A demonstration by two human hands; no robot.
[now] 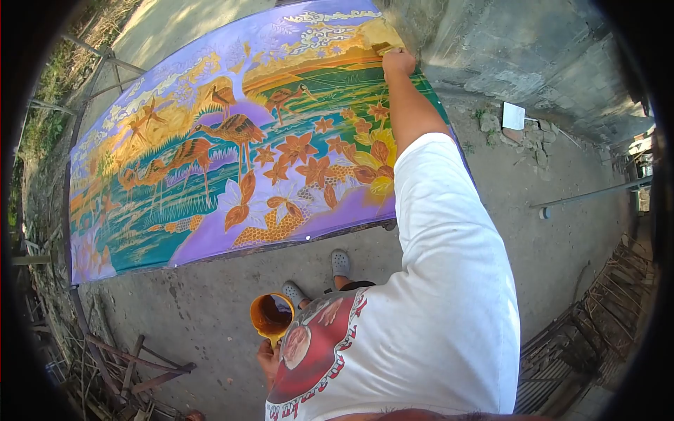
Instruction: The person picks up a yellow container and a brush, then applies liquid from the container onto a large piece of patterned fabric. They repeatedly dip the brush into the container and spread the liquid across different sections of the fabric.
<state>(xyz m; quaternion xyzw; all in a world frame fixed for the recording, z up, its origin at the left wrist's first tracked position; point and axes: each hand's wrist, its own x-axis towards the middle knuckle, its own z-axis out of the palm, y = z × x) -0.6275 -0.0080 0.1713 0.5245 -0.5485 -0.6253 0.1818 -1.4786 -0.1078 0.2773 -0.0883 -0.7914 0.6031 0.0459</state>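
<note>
A large painted cloth (pixel 232 140) with birds, flowers and green-blue water is stretched on a frame in front of me. My right hand (pixel 399 63) reaches to its far right corner, fingers closed round a brush (pixel 384 48) whose bristles lie against the orange-brown area near the top edge. Low in the view, my left hand (pixel 267 356) grips the handle of a yellow cup (pixel 260 325) with dark liquid inside. The cup is held upright, apart from the cloth's near edge.
A concrete wall (pixel 533 52) rises beyond the cloth's right side. Rubble and a white square (pixel 514 116) lie at its foot. A metal pole (pixel 597 198) juts in from the right. Wooden poles (pixel 133 368) stand at lower left; stacked sticks (pixel 597 309) at lower right.
</note>
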